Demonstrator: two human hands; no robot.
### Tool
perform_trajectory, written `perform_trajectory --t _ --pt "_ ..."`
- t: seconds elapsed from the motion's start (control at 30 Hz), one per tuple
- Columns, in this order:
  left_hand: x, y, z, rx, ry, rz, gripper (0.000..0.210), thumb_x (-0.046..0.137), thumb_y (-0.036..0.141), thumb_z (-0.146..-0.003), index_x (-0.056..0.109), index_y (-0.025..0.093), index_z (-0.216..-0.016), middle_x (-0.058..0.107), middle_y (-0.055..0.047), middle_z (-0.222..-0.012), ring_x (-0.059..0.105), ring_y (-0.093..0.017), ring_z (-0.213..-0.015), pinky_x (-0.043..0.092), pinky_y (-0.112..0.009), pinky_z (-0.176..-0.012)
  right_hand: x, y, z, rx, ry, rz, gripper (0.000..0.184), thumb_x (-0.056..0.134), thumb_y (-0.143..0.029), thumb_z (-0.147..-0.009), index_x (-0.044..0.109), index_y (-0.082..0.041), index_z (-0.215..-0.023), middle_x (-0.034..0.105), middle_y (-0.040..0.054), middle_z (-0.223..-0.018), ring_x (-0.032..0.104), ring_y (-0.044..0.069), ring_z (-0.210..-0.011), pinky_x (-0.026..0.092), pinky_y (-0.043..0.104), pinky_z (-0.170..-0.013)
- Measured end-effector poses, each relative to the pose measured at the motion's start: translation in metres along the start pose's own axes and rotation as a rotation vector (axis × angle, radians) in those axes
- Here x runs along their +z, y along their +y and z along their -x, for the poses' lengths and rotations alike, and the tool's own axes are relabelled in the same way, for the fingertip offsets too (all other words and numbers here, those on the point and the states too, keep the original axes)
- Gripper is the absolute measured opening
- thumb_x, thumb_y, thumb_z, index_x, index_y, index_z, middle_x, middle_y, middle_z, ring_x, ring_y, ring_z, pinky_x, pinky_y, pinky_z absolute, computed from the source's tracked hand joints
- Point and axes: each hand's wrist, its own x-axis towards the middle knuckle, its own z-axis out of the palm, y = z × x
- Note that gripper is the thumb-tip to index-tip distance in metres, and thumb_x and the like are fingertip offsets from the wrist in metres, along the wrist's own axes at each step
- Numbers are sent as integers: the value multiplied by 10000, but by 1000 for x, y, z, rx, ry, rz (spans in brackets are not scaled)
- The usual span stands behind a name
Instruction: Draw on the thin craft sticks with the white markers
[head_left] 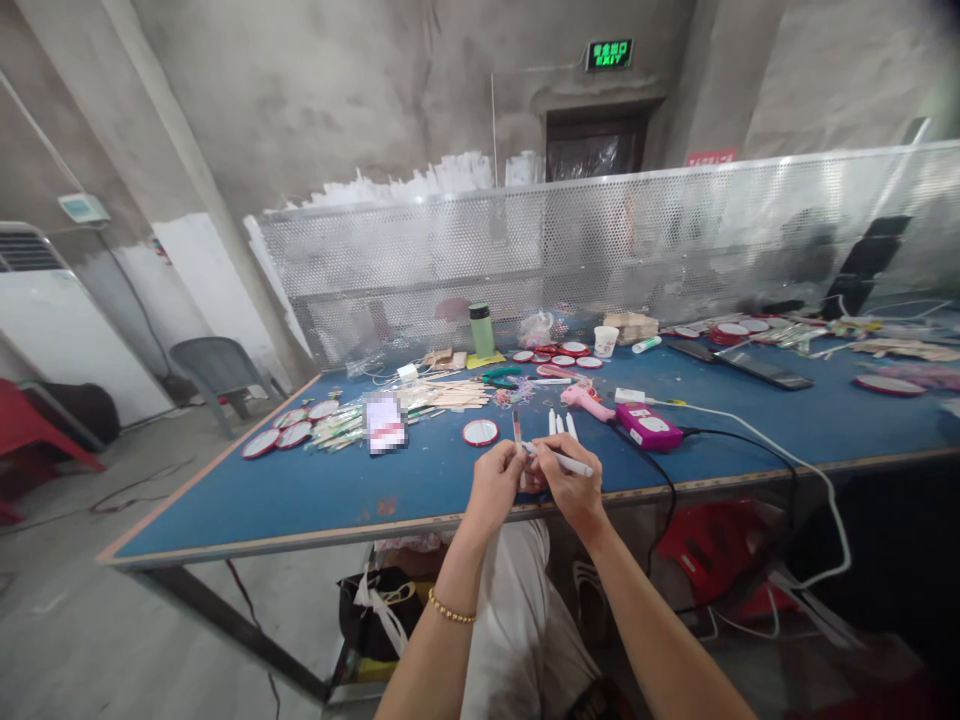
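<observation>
Two bare hands meet near the front edge of a blue tabletop (247, 510), and we look down on them from the wearer's own viewpoint. The left hand (495, 482) pinches a slim stick (517, 424) between thumb and fingers; the stick stands nearly upright, its reddish-brown upper part rising clear above the fingertips and its lower part running down within the grip. The right hand (576, 488) is closed around a white pen (568, 461), gripped like a writing tool and slanting up leftward, so that its tip end comes in beside the stick at the left fingertips. We cannot tell whether the tip touches.

We judge the step in hand to be marking or colouring the stick with the pen. The next move seems to call for a steady left pinch while the right hand guides the tip along the stick's surface.

Just beyond the hands, three white pens (562, 424) lie side by side. A round white disc with a red rim (480, 432) lies just to the left of them, nearer the left hand. To the right we find a pink tool (589, 402) and a magenta box (648, 427) with cables. Farther left are loose wooden sticks (459, 394).
</observation>
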Motion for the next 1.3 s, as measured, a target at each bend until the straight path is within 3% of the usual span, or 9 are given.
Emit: perform_trajectory --t 1.3 --pt "0 -7 -1 25 2 -12 344 526 466 -818 442 183 -641 419 53 -577 374 -92 -543 314 -205 -511 1 -2 0 10 17 -19 174 534 -239 -854 660 -206 -738 661 -9 -563 624 132 -490 511 223 -513"
